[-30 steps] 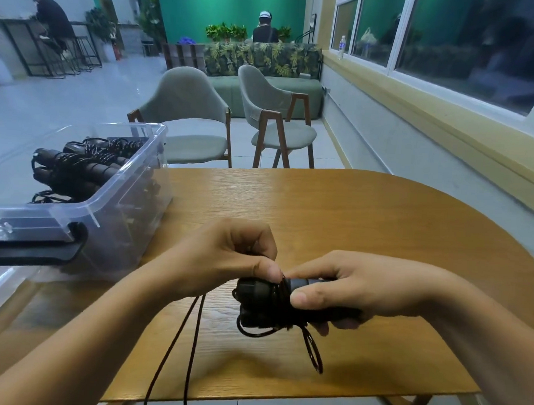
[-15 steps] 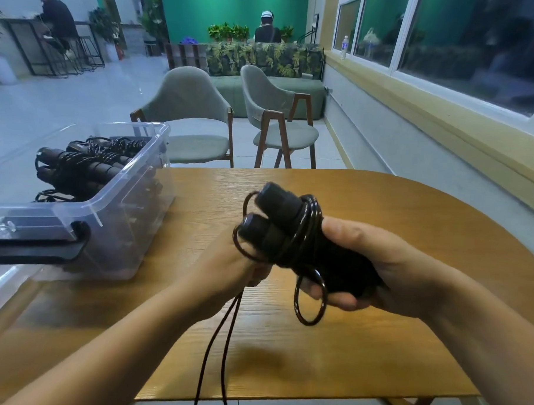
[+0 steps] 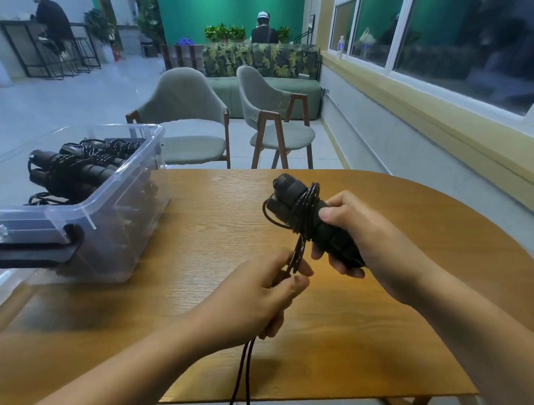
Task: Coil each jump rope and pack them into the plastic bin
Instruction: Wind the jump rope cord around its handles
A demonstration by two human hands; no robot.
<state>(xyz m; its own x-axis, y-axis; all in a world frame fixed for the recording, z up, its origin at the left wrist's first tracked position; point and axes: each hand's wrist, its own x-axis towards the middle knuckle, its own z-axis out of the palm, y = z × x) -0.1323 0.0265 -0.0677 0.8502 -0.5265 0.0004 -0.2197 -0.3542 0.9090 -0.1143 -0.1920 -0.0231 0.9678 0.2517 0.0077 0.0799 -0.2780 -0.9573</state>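
Note:
My right hand [image 3: 354, 233] grips the two black handles of a jump rope [image 3: 302, 213], held together above the wooden table [image 3: 216, 206] with several turns of cord wound round them. My left hand [image 3: 264, 297] pinches the doubled cord just below the handles. The rest of the cord runs through that hand and hangs off the table's near edge. A clear plastic bin [image 3: 118, 214] stands at the left of the table. It holds several coiled black jump ropes [image 3: 77, 169].
A black latch handle [image 3: 28, 250] sits on the bin's near end. Two grey chairs [image 3: 186, 119] stand behind the table's far edge. A wall with a window sill runs along the right. Two people are far off in the room.
The handles went up from the table and tilted upright. My left hand left the handles and dropped lower, where it now pinches the cord under them.

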